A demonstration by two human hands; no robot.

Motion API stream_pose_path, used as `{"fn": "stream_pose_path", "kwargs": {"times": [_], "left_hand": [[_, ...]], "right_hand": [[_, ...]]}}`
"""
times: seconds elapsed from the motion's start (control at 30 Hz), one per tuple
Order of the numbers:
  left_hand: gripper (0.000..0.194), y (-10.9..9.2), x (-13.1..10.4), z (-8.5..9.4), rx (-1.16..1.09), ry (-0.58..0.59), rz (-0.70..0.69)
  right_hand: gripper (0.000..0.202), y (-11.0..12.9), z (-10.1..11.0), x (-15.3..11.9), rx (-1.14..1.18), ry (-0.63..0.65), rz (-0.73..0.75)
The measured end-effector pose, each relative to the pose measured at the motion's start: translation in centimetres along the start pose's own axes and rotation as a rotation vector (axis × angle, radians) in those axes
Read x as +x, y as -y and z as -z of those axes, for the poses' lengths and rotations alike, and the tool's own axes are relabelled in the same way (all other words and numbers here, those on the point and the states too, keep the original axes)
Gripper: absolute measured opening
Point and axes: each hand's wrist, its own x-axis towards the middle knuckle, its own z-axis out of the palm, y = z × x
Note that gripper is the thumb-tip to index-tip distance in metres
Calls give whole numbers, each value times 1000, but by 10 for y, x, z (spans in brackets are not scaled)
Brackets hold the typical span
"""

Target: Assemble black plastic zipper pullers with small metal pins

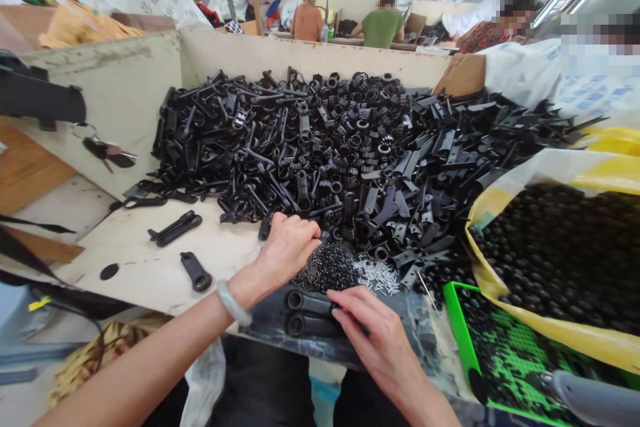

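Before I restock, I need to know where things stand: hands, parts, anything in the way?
Left hand by the small-parts pile, grip contents unclear. Right hand at two ringed black parts lying side by side. Heaped black pieces fill the back.

Room over left board (133, 240); black heap (300, 130) ahead

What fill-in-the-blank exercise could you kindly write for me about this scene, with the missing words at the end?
1. The right hand is at the ends of ____ long black pieces lying side by side.
2. The pale bangle is on the person's ____ wrist.
3. The silvery pins lie just to the ____ of the tiny black parts.
4. The tray has a bright ____ rim.

Missing words: two; left; right; green.
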Motion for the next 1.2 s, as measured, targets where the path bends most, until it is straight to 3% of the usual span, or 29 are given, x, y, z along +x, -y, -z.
{"fn": "stream_pose_path", "kwargs": {"times": [0.1,0.17,0.27,0.37,0.47,0.57,0.73,0.9,1.0,1.2], "left_hand": [[8,-15,-35,8,-128,-100,53],[11,-29,-65,4,-318,-239,46],[19,-47,-105,-15,-374,-296,-45],[24,-52,-126,-40,-278,-355,-134],[26,-46,-133,-56,-240,-376,-140],[26,-42,-133,-61,-254,-382,-120],[25,-42,-133,-62,-271,-402,-121],[26,-41,-135,-63,-282,-357,-115],[27,-41,-135,-64,-304,-337,-113],[27,-42,-133,-64,-304,-367,-107]], "right_hand": [[22,-3,0,-3,-25,3,10],[21,-4,1,-4,-33,13,5],[21,-4,4,-2,-64,41,40],[24,-2,8,2,-133,88,93],[27,0,12,8,-217,169,139],[29,1,11,9,-280,193,177],[24,7,-1,-3,-379,81,180],[13,8,-6,-9,-279,-19,104],[15,10,-3,-5,-283,34,71],[35,17,5,7,-505,234,106]]}}
